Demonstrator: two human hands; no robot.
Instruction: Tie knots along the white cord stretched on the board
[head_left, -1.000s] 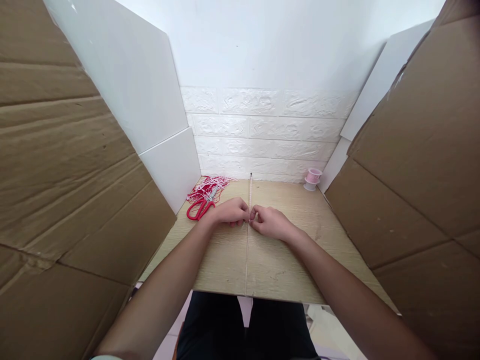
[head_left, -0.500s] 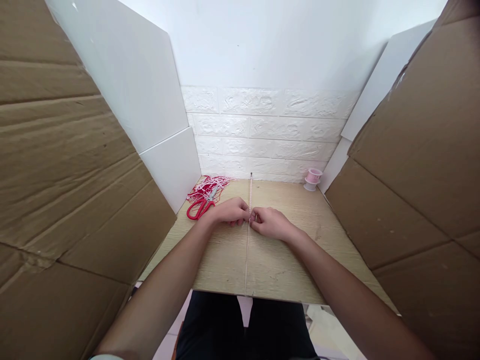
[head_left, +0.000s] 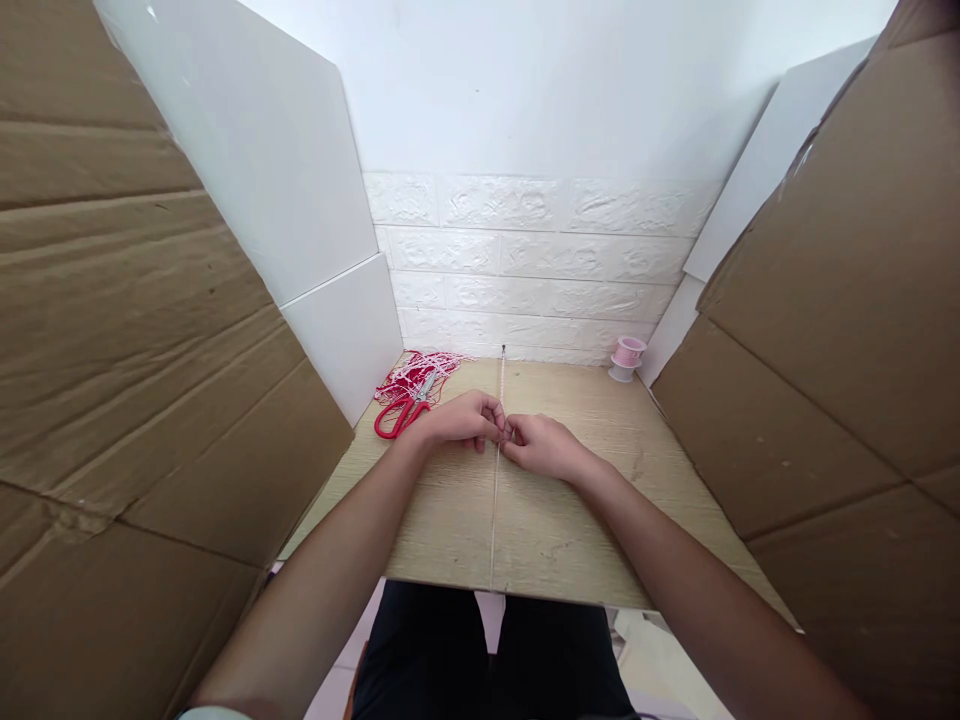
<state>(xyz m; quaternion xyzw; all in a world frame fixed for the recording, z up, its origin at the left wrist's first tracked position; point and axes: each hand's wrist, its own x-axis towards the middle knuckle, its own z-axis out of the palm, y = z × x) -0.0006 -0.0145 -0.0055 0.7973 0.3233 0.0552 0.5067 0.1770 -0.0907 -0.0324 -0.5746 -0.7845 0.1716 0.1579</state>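
Observation:
A thin pale cord [head_left: 495, 510] runs taut down the middle of the wooden board [head_left: 570, 530], from a pin at the far edge to the near edge. My left hand [head_left: 461, 420] and my right hand [head_left: 544, 447] meet at the cord, about a third of the way from its far end. Both hands have their fingers pinched together on the cord, fingertips nearly touching each other. What exactly sits between the fingertips is too small to make out.
Red-handled scissors [head_left: 401, 412] lie on a tangle of red and white cord [head_left: 420, 370] at the board's far left corner. A small pink spool [head_left: 625, 358] stands at the far right. Cardboard panels [head_left: 135, 380] and white boards wall both sides.
My left hand's fingers have shifted slightly up along the cord; otherwise both hands stay at the same spot.

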